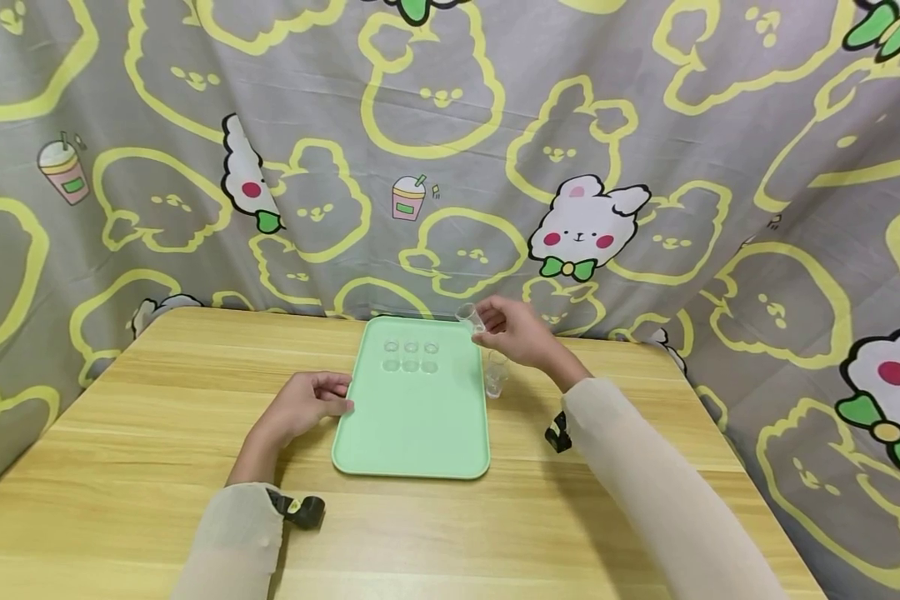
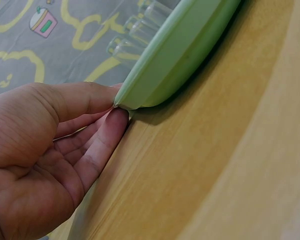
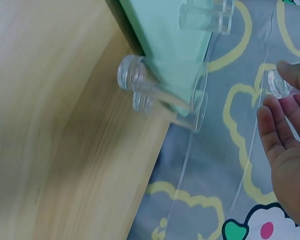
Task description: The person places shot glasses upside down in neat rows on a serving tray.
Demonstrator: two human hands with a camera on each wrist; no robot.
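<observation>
In the head view my left hand (image 1: 309, 406) is at the left edge of a light green tray (image 1: 412, 425). The left wrist view shows its thumb and fingers pinching the tray's rim (image 2: 160, 65). My right hand (image 1: 516, 329) is above the tray's far right corner. Its thumb and fingertips pinch a clear shot glass (image 1: 468, 317), tilted, with its thick base in the grip (image 3: 280, 84). Two more clear shot glasses (image 3: 162, 82) stand beside the tray's right edge. Small clear glasses (image 1: 411, 365) stand in a row on the tray's far half.
The tray lies on a wood-grain table (image 1: 157, 442). A grey curtain (image 1: 307, 108) with yellow cartoon outlines hangs behind the table's far edge and along its right side. A black strap device (image 1: 300, 508) is on the left wrist, another (image 1: 558, 433) on the right.
</observation>
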